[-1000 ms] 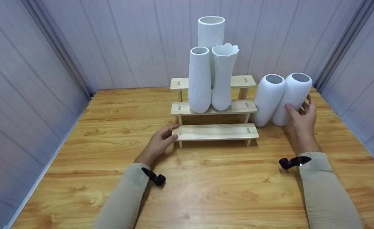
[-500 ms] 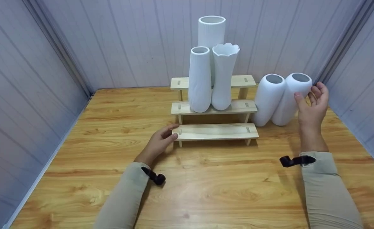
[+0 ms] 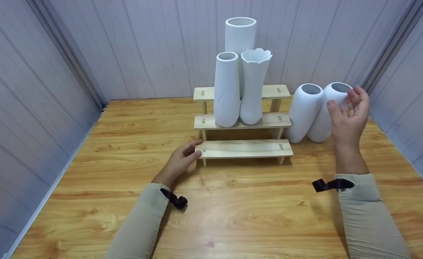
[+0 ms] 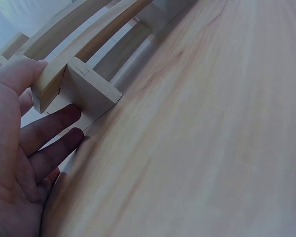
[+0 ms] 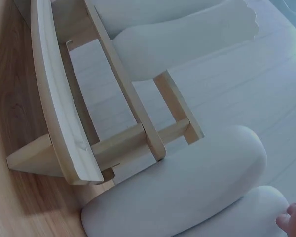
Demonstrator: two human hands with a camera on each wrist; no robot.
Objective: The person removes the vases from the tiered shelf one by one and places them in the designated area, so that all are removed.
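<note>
Nearest — two beige sleeves, L sleeve (image 3: 132, 223) and R sleeve (image 3: 371, 219), each w/ a black wrist camera at the cuff: one below L hand (image 3: 177, 162), one below R hand (image 3: 351, 120). Wood-grain table (image 3: 251, 219) runs btwn the forearms and on past both hands.

L hand has the near L end of a three-tier wooden stand (image 3: 269, 121), thumb & index pinching the end of the bottom tier (image 3: 243, 149); L wrist view shows other fingers loosely extended under the board, by the leg. Stand sits on table btwn the hands, bottom tier extending rightward from L hand.

R hand is raised, palm up-ish, fingers spread & half bent, nothing gripped. It's right at the R-hand plain white vase (image 3: 321, 124), overlapping its upper part; can't tell if fingertips touch. Its twin, the L-hand plain white vase (image 3: 304, 113), is close alongside, btwn R hand and the stand's R end. Both on table, mouths up.

Farther, beyond & btwn the hands: middle tier (image 3: 207, 121) bears a tapered white vase (image 3: 226, 93) (L hand's side) and a scalloped-rim white vase (image 3: 251, 93) (R hand's side), v. close together. Behind them, a ribbed white vase (image 3: 240, 36) at the top tier (image 3: 272, 91), base hidden. Farthest: pale panelled back wall (image 3: 143, 54).
</note>
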